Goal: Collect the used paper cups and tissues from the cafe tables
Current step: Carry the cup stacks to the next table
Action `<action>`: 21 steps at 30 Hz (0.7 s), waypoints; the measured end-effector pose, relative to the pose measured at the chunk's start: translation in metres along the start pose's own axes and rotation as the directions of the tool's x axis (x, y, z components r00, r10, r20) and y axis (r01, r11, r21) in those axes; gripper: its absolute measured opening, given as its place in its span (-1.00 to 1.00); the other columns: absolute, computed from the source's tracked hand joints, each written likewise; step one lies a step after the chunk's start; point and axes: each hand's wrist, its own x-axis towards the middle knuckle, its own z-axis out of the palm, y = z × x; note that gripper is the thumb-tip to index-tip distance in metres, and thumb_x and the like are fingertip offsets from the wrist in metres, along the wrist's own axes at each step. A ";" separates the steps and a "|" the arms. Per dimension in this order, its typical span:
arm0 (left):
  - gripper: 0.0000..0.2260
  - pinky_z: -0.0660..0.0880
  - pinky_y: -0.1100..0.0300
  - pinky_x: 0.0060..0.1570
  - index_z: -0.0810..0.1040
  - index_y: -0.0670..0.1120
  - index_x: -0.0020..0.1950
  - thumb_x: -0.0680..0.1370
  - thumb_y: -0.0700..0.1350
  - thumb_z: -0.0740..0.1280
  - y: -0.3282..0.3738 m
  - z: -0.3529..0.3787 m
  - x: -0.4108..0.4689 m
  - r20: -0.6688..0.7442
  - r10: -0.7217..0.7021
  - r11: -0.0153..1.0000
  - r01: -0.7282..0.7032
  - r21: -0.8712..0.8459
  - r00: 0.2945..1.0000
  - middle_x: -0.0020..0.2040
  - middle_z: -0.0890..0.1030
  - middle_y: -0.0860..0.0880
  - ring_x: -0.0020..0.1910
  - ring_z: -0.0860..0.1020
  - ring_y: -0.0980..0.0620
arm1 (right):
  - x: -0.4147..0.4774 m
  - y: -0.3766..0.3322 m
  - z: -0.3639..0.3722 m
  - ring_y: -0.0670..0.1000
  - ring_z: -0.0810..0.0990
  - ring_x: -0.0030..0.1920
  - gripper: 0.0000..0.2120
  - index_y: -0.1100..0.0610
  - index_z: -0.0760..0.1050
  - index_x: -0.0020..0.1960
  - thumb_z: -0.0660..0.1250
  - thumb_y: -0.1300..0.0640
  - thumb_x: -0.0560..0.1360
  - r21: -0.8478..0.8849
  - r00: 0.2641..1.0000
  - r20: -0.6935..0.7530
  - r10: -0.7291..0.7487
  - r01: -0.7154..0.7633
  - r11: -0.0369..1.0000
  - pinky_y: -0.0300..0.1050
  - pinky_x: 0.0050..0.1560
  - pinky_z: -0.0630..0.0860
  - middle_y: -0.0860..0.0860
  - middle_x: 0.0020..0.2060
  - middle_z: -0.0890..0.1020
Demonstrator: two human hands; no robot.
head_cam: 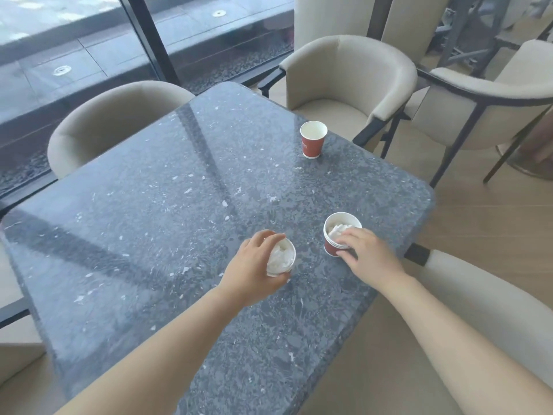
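Paper cups x3, red outside, white inside, upright on grey speckled counter; white crumpled tissue wads x2. In left grip, fingers curled round: near-left cup w/ left wad; in right grip, fingers over rim, thumb at side: near-right cup w/ right wad. Far right, apart: empty cup.

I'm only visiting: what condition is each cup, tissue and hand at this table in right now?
Left hand: grips the near cup.
Near cup: held, stuffed with tissue.
Near tissue: crumpled inside the near cup.
Right hand: grips the cup stack at rim and side.
Cup stack: nested, upright on the table.
Stack tissue: crumpled inside the top cup.
Far cup: upright, untouched, looks empty.
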 end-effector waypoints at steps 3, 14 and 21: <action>-0.38 0.34 0.03 0.31 0.31 0.04 0.40 0.41 0.12 0.43 -0.003 0.000 -0.012 -0.015 -0.030 1.000 0.030 -0.010 0.999 0.37 0.34 0.05 0.33 0.35 -0.04 | 0.001 -0.009 0.005 0.14 0.49 0.16 -0.72 0.13 0.56 0.12 0.35 0.31 0.43 -0.006 0.998 0.068 -0.009 0.009 1.000 0.06 0.12 0.46 0.04 0.12 0.58; -0.39 0.33 0.18 0.23 0.35 0.06 0.38 0.37 0.07 0.44 -0.020 -0.032 -0.102 -0.096 -0.133 0.991 0.130 -0.041 0.986 0.35 0.36 0.09 0.28 0.38 0.01 | -0.045 -0.115 0.012 0.10 0.52 0.11 -0.74 0.16 0.56 0.12 0.38 0.25 0.43 0.196 0.974 0.030 -0.226 0.216 0.957 -0.09 0.13 0.44 0.05 0.06 0.61; -0.42 0.26 0.27 0.14 0.42 0.08 0.31 0.32 0.06 0.47 0.004 -0.028 -0.220 -0.195 -0.096 0.995 0.091 -0.036 0.976 0.29 0.43 0.11 0.21 0.41 0.01 | -0.152 -0.172 -0.001 0.11 0.55 0.08 -0.75 0.17 0.57 0.08 0.41 0.25 0.40 0.209 0.943 0.012 -0.332 0.322 0.923 -0.05 0.12 0.46 0.06 0.03 0.62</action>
